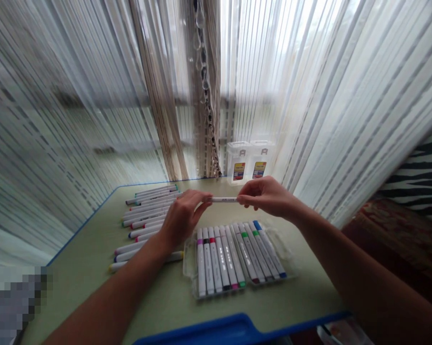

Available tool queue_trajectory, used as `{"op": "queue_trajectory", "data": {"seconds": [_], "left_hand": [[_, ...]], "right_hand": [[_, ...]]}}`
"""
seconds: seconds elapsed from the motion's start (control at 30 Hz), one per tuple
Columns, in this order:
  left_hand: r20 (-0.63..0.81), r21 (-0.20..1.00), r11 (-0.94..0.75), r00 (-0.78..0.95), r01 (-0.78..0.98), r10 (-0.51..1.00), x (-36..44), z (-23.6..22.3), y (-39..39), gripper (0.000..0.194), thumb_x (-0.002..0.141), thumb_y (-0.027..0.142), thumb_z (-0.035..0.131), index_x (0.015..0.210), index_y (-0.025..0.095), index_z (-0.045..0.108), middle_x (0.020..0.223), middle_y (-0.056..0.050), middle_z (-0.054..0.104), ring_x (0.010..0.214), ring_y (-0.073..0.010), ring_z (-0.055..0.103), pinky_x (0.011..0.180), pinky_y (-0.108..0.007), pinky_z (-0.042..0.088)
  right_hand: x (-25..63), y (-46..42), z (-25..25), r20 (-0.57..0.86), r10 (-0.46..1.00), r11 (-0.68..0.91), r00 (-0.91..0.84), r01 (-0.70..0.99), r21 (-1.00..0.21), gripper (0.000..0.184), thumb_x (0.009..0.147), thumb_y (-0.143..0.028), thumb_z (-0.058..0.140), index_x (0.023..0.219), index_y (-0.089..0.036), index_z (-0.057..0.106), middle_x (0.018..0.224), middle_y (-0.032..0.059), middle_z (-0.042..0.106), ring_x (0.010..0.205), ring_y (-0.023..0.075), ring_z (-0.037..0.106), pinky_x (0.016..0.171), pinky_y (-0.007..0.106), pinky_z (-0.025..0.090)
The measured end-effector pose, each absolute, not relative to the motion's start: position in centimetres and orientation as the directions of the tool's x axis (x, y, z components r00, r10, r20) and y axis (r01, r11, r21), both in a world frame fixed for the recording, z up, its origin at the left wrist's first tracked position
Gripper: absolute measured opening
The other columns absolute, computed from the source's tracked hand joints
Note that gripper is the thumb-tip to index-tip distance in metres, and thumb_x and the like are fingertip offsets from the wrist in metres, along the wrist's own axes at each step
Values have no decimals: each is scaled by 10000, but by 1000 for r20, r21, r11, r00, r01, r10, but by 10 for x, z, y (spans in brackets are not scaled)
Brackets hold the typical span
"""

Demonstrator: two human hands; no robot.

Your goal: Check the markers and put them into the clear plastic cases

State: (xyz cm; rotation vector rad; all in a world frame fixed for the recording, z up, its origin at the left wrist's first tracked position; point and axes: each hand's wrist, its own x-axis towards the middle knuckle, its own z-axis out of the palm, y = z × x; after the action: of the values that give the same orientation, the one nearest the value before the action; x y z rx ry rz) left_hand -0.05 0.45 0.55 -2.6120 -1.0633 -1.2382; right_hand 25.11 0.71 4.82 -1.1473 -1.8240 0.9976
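Note:
A white marker (224,200) is held level above the table, one end in each hand. My left hand (186,213) pinches its left end, and my right hand (267,196) grips the right end; both ends are covered by fingers. Just below lies an open clear plastic case (190,268) with several white markers (223,258) side by side in its two halves. Their bands and tips are purple, black, red, green and blue. To the left, partly behind my left hand and forearm, more loose markers (147,223) lie in a rough column.
Two clear plastic boxes (251,160) with yellow and red labels stand at the table's back edge. The pale green table (94,292) has a blue rim (198,335). String curtains (104,96) hang behind it, with a beaded strand (205,81). A zebra-striped cloth (420,177) shows at right.

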Motion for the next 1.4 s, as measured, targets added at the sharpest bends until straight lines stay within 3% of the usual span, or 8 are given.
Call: {"op": "queue_trajectory", "data": {"seconds": [0.2, 0.53, 0.63, 0.73, 0.97, 1.07, 1.2, 1.4], "left_hand": [[685, 99, -852, 586, 515, 434, 16, 24, -11, 107, 965, 175, 577, 1020, 161, 668, 953, -75, 709, 900, -197, 645, 795, -331, 534], [704, -96, -887, 661, 452, 260, 46, 51, -18, 151, 961, 185, 588, 1084, 172, 674, 1113, -110, 665, 993, -216, 642, 839, -397, 570], [706, -41, -852, 619, 522, 344, 54, 62, -25, 294, 930, 173, 624, 1222, 140, 634, 1210, -156, 630, 1106, -267, 613, 915, -466, 552], [696, 77, -826, 564, 558, 445, 60, 66, -44, 280, 927, 206, 626, 1196, 135, 652, 1206, -155, 628, 1121, -276, 608, 944, -475, 535], [579, 265, -802, 577, 535, 576, 82, 23, -103, 227, 924, 206, 622, 1147, 203, 665, 1093, -88, 687, 1001, -239, 648, 866, -407, 554], [578, 284, -806, 578, 519, 576, 94, 3, -114, 243, 908, 209, 640, 1149, 181, 656, 1079, -99, 688, 990, -247, 647, 852, -409, 565], [566, 231, -834, 628, 501, 534, 110, -13, -116, 220, 895, 220, 665, 1104, 153, 663, 1058, -100, 697, 951, -255, 648, 799, -413, 583], [597, 12, -862, 688, 506, 412, 121, -19, -113, 171, 940, 141, 583, 1075, 123, 686, 1071, -99, 732, 933, -240, 655, 790, -398, 586]], "right_hand": [[265, -9, 51, 18, 889, 162, -457, 278, -947, 207, 681, -313, 872, 737, -140, 774, 638, 33, 720, 554, 96, 615, 512, 212, 468], [279, -28, 58, -18, 857, 87, -516, 179, -980, 326, 744, -216, 817, 1044, -121, 730, 722, 41, 736, 643, 136, 685, 609, 260, 554], [284, -32, 61, -15, 878, 77, -479, 172, -982, 548, 742, -155, 792, 1262, -159, 618, 752, 13, 710, 623, 159, 704, 586, 288, 598], [295, -35, 60, -32, 902, 54, -431, 186, -981, 647, 742, -136, 781, 1342, -197, 546, 806, -3, 669, 614, 162, 705, 578, 310, 624], [320, -35, 33, -131, 926, -52, -354, 225, -973, 588, 717, -151, 789, 1254, -182, 552, 786, -14, 653, 618, 149, 689, 570, 292, 607], [322, -34, 20, -123, 922, -37, -367, 233, -972, 540, 720, -176, 780, 1202, -154, 538, 693, -21, 661, 548, 129, 635, 478, 233, 514], [322, -31, 9, -107, 914, 1, -392, 266, -964, 477, 717, -199, 778, 1132, -151, 549, 649, -24, 669, 486, 91, 524, 441, 205, 382], [322, -25, 5, -80, 930, 55, -358, 351, -935, 475, 650, -208, 838, 1059, -135, 607, 842, 35, 684, 612, 106, 574, 568, 246, 440]]}}
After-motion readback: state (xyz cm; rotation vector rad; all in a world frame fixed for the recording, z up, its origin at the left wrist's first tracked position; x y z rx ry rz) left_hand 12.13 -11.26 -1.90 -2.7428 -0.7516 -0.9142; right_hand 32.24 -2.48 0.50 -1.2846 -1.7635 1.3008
